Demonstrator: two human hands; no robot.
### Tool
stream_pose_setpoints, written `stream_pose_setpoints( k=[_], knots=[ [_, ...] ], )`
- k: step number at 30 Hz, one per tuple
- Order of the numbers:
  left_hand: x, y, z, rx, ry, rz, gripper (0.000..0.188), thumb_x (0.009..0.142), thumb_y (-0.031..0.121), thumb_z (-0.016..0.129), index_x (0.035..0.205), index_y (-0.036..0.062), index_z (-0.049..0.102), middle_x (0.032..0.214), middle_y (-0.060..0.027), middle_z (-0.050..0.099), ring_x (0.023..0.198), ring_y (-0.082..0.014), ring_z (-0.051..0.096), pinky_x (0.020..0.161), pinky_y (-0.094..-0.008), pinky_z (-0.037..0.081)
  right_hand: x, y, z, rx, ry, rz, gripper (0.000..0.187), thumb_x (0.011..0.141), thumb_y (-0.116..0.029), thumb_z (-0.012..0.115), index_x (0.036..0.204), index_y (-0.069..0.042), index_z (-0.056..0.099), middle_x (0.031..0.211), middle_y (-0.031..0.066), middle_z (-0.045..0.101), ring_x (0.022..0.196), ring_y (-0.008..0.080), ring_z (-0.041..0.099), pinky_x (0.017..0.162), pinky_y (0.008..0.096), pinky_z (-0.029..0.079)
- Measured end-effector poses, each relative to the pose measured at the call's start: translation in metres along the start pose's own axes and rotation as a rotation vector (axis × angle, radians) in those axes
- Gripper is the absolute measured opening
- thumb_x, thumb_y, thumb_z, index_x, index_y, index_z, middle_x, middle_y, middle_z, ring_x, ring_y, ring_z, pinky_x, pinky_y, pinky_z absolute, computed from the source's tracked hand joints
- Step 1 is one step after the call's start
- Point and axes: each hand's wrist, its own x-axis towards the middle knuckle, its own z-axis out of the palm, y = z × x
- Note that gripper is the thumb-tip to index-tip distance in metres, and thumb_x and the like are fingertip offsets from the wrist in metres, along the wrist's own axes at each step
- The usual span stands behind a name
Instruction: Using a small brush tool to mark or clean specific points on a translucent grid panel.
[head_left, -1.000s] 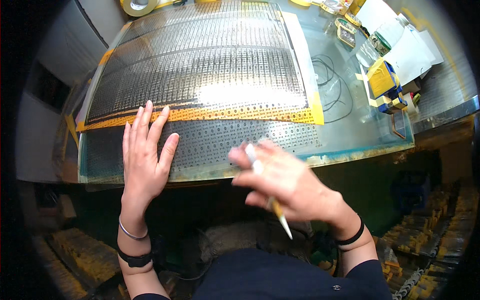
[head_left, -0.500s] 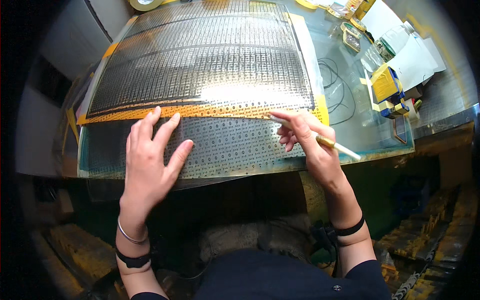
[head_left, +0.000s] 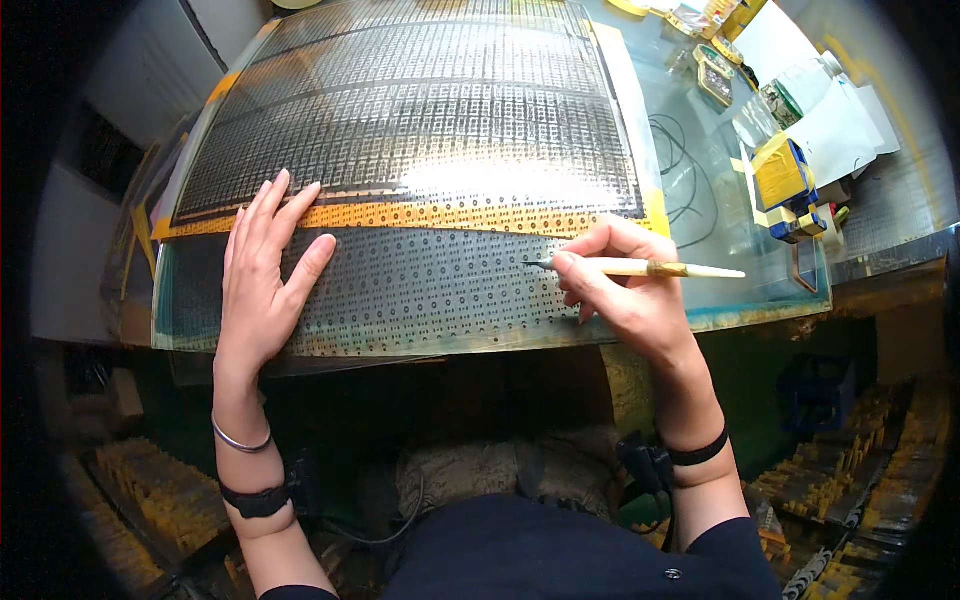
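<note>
A large sheet covered with rows of small dark patterns (head_left: 420, 120) lies on a glass plate, its near edge bordered by an orange strip (head_left: 400, 216). Below that strip, the dotted surface (head_left: 420, 290) reaches toward the table's front edge. My left hand (head_left: 262, 275) lies flat at the left, fingers spread, fingertips over the strip and the sheet's lower edge. In my right hand (head_left: 635, 285) is a slim pale pen-like tool (head_left: 715, 271) with a brass-coloured band and a thin dark tip. It is held almost level, the tip over the dotted surface; whether it touches cannot be made out.
On the right stand a blue and yellow block-like object (head_left: 785, 180) and a clear jar (head_left: 800, 90) beside white paper (head_left: 850, 130). A thin dark cable (head_left: 690, 170) curls near the sheet. Small tins (head_left: 714, 75) sit farther back. Bright glare covers part of the sheet.
My left hand has slid left and slightly away from me. My right hand has turned the tool nearly level, moving its tip from the orange strip down onto the dotted area.
</note>
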Motion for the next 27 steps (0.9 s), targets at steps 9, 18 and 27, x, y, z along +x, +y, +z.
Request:
stream_pose_setpoints(
  k=[9, 18, 27],
  knots=[
    [0.008, -0.006, 0.002, -0.007, -0.006, 0.044, 0.051, 0.099, 0.036, 0.061, 0.144, 0.0119, 0.057, 0.158, -0.0137, 0.043, 0.148, -0.033, 0.035, 0.122, -0.0476, 0.023, -0.003, 0.007, -0.002, -0.09, -0.012, -0.084, 0.012, 0.089, -0.011, 0.076, 0.093, 0.0, 0.073, 0.077, -0.0006, 0.069, 0.069, 0.0026, 0.058, 0.06, 0.021, 0.047],
    [0.012, -0.01, 0.006, -0.022, 0.006, 0.056, 0.05, 0.099, 0.035, 0.062, 0.144, 0.0126, 0.057, 0.158, -0.0126, 0.043, 0.148, -0.0321, 0.036, 0.122, -0.046, 0.024, -0.004, 0.012, 0.0, -0.119, -0.011, -0.152, 0.012, 0.086, -0.011, 0.076, 0.09, 0.0, 0.073, 0.076, 0.0004, 0.07, 0.069, 0.0037, 0.06, 0.061, 0.0221, 0.048],
    [0.011, -0.011, 0.005, -0.004, 0.013, 0.055, 0.05, 0.098, 0.033, 0.063, 0.143, 0.0127, 0.058, 0.158, -0.0123, 0.043, 0.147, -0.0308, 0.037, 0.122, -0.045, 0.023, -0.002, 0.016, 0.003, -0.108, -0.002, -0.191, 0.009, 0.085, -0.009, 0.075, 0.09, -0.001, 0.073, 0.076, 0.0009, 0.07, 0.068, 0.0034, 0.06, 0.06, 0.0222, 0.049]
  ],
)
